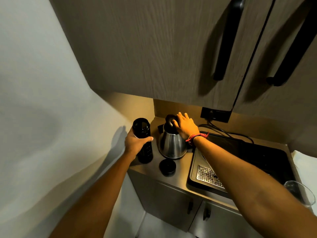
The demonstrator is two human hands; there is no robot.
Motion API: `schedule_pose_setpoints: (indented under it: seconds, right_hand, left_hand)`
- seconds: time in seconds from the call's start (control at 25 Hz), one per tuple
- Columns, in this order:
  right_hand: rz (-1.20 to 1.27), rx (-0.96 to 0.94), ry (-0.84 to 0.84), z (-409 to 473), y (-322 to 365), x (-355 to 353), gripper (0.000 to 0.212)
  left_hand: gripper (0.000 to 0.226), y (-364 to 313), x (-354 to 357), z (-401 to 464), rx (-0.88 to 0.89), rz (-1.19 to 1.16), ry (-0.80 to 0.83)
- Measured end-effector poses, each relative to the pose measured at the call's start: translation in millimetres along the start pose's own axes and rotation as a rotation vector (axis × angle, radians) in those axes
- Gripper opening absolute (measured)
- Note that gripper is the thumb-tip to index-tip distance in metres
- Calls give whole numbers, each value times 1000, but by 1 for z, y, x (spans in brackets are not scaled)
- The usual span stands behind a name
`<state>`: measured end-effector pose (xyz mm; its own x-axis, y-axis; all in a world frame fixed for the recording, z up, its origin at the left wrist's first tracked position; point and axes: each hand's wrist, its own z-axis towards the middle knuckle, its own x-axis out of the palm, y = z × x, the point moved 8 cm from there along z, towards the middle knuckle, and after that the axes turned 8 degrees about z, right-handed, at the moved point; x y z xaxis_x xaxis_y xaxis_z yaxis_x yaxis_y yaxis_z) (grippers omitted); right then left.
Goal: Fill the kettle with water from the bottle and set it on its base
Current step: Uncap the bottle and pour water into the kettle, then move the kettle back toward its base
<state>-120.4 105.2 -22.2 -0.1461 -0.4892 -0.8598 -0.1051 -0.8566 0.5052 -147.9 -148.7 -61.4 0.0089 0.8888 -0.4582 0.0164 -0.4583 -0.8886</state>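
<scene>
Left hand (135,143) clamps the open bottle (143,140); right hand (186,125) grips the kettle (172,145) lid. Risk — we spill if the lid sticks.

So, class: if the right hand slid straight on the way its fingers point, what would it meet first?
The right hand already rests on the kettle top, fingers pointing left and back; going on, it would probably meet the kettle's black lid first, though depth is unclear.

black tray (257,152) | perforated metal grate (207,176) | glass (298,193) | wall socket (215,114)
</scene>
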Motion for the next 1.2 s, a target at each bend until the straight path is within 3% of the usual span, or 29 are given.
schedule_pose_setpoints:
  seconds: [0.16,0.24,0.36,0.44,0.48,0.52,0.64,0.72,1.0,1.16,1.2]
  right_hand:
    - [-114,25,42,0,-3,21,60]
    - [-96,-3,36,-4,-4,23,61]
    - [-98,-82,6,-17,-8,24,59]
    - [-126,-104,-23,-25,-10,25,58]
    - [-138,-103,-29,-27,-10,27,59]
    - [-146,-94,-26,-29,-11,28,59]
    - [-164,-41,-1,-27,-13,29,58]
    - [-201,-37,12,-26,-13,31,58]
    - [-281,-34,34,-30,-6,29,57]
    - [-405,-297,-217,-79,16,38,42]
    - [-407,-369,-216,-91,20,50,35]
  left_hand:
    - [84,-12,-12,-1,69,-9,58]
    - [82,-38,-27,-6,169,24,-57]
    - [65,-102,-29,-32,638,284,-339]
    - [63,-136,24,-57,966,540,-215]
    - [69,-137,56,-63,1006,659,-86]
    - [77,-130,83,-60,938,755,33]
    - [106,-87,121,-30,521,953,303]
    - [117,-66,128,-21,429,999,384]
    - [107,-61,124,-13,459,924,486]
    - [87,-47,98,-40,638,777,302]
    - [84,-39,92,-49,687,773,268]
